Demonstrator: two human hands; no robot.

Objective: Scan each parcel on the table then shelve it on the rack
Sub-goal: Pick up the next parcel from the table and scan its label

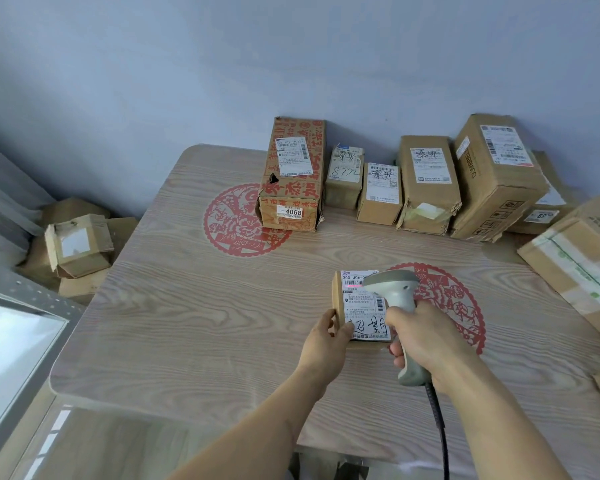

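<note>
Here, a small cardboard parcel [340, 299] is pinched at its near-left corner by the left hand [326, 341] on the table [187, 306]; a barcode scanner [400, 306], gripped by the right hand [426, 341], is held just above its label [362, 303].

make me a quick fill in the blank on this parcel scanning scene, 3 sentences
1. The right hand grips a ____ aimed at a label.
2. The left hand holds the small parcel by its ____ edge.
3. The red-printed box at the wall bears a sticker with the number ____.

Missing words: scanner; left; 4068
</note>
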